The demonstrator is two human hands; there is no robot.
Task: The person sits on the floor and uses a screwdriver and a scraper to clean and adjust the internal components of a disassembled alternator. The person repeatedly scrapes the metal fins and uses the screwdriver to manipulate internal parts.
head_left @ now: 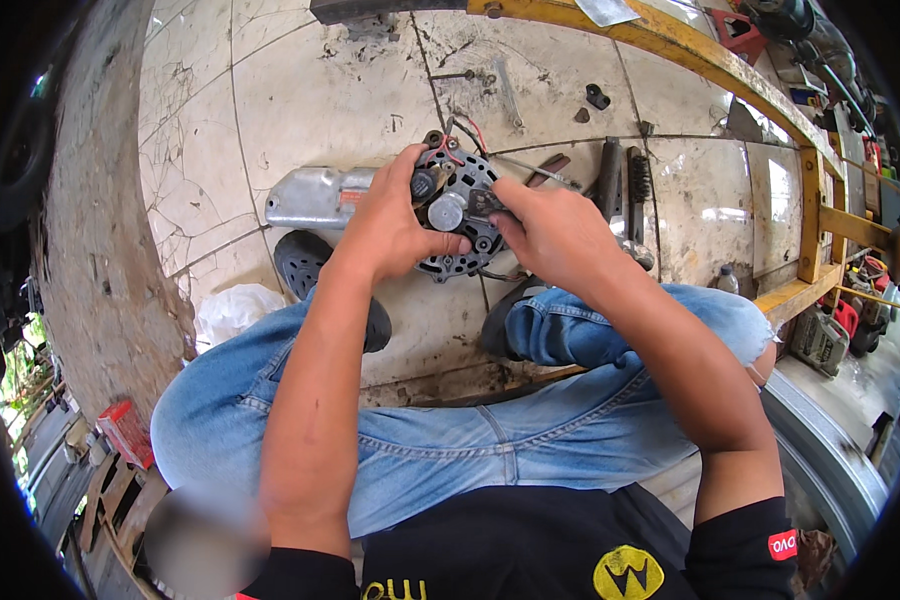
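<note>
A round alternator (448, 212) with a slotted metal end and a silver centre cap is between my feet on the tiled floor. My left hand (385, 225) wraps round its left side, thumb on the lower face and fingers at the upper rim. At the right of the cap, my right hand (562, 228) pinches a small dark block-shaped part (483, 203) that sits against the alternator's face. Its fingertips partly cover that part. Red and black wires (470, 132) stick up from the top of the alternator. A silver metal cover (308, 197) lies partly behind my left hand.
A wire brush (637, 185) and a dark bar (610, 178) lie to the right. Beyond the alternator are a wrench (509, 92) and small loose parts. A yellow metal frame (710, 58) borders the far right. A plastic bag (236, 312) rests by my left foot.
</note>
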